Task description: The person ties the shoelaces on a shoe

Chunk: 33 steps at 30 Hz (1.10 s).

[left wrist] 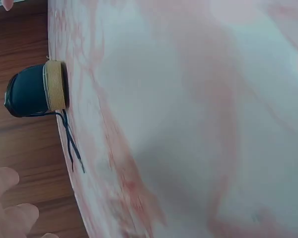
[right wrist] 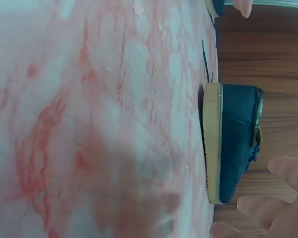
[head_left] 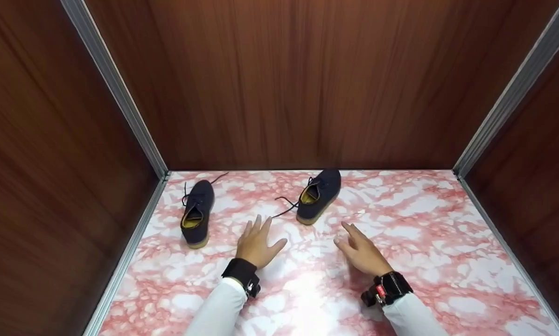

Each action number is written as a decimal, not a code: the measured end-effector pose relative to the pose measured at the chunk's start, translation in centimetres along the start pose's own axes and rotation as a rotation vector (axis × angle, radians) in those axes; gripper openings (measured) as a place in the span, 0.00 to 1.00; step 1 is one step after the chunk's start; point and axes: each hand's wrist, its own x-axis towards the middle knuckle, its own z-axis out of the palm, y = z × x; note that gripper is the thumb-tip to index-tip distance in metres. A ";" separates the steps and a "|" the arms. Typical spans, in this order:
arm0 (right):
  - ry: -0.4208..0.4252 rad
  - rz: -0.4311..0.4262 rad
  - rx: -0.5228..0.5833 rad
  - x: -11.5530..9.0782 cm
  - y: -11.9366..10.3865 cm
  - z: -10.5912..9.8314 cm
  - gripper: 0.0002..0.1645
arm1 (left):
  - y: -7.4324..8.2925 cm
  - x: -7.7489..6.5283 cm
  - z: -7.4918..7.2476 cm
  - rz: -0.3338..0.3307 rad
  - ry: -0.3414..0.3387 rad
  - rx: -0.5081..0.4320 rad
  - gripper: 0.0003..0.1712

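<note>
Two dark navy lace-up shoes with tan soles and yellow lining stand upright on the table. The left shoe (head_left: 198, 210) points away, its laces loose on both sides. The right shoe (head_left: 324, 193) is angled toward the back right, a loose lace trailing left. My left hand (head_left: 256, 245) hovers between the two, fingers spread and holding nothing, its fingertips near that trailing lace. Nearer the front right, my right hand (head_left: 363, 252) is apart from the right shoe with fingers extended and nothing held. The right wrist view shows the right shoe (right wrist: 236, 134) side-on beyond the fingers.
The tabletop (head_left: 447, 261) has a red and white marbled pattern. Brown wood-grain panels (head_left: 307, 84) rise at the back and both sides, joined by grey metal corner posts (head_left: 121, 93). Each wrist wears a black strap (head_left: 394, 287) with a small camera.
</note>
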 end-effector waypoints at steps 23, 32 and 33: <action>-0.005 0.216 0.761 7.0 -2.2 3.0 0.40 | 4.5 7.3 2.5 -0.028 -0.117 -0.492 0.36; -0.069 0.303 0.812 8.2 -3.1 4.1 0.39 | 5.9 8.1 3.1 -0.054 -0.151 -0.522 0.37; -0.082 0.301 0.818 8.3 -3.1 4.1 0.39 | 6.0 8.1 3.2 -0.051 -0.158 -0.526 0.37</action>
